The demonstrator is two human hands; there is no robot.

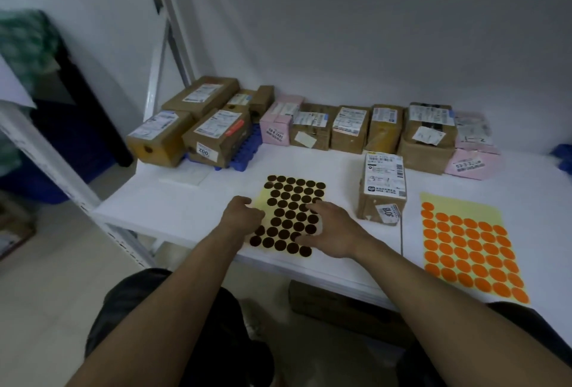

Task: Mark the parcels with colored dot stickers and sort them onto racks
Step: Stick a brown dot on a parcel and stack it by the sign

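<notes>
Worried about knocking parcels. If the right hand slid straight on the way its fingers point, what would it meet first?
The right hand lies on the brown dot sheet, pointing up-left. Past the sheet comes bare table, then probably the box marked 200; depth is unclear.

Plain white wall [371, 30], white worktop [173, 200] against it, white metal rack upright [165, 15] by its back left corner, pale beige floor [46, 309], dark furniture [93, 126] with green cloth [24, 42] far left, soft even light
</notes>
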